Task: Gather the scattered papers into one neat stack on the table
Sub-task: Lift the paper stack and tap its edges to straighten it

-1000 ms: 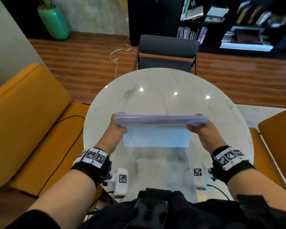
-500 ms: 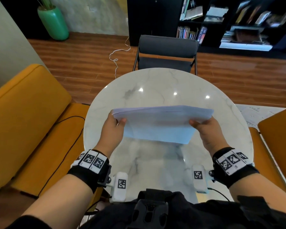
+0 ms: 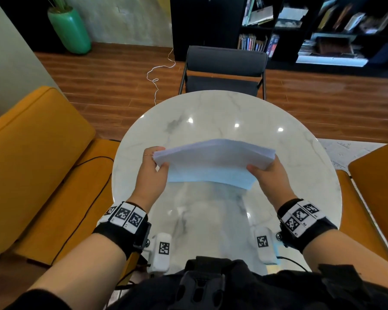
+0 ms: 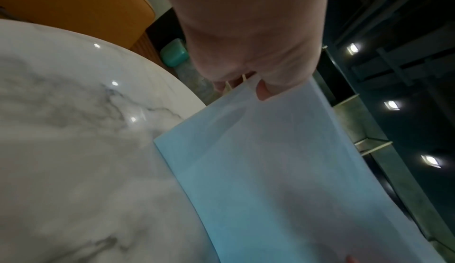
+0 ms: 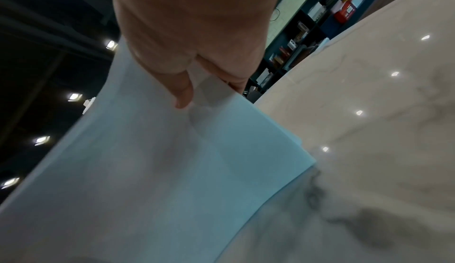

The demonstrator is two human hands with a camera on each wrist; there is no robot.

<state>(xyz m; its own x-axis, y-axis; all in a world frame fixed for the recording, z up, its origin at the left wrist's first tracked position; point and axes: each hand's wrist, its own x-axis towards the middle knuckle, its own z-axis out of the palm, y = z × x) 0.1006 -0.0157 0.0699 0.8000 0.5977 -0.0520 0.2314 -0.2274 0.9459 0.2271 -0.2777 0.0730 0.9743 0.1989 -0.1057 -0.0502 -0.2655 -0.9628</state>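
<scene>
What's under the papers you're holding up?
Under the paper stack there is only the marble table, with a blurry reflection. Your fingers behind the sheets, left hand and right hand, stay mostly hidden.

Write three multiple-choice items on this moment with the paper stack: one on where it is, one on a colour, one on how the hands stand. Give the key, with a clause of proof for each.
1. Where is the paper stack?
A. Lying flat on the floor
B. Held over the marble table, near edge toward the top
C. On the grey chair

2. What colour is the vase by the far wall?
A. Green
B. Red
C. White

3. How do the hands stand?
A. Both lie flat on the table
B. Only the left hand holds the stack
C. The left hand and the right hand each grip one end

Key: 1 B, the head view shows the stack tilted between the hands above the table top. 2 A, the vase is plainly green. 3 C, each wrist view shows a thumb pressed on the paper.
</scene>
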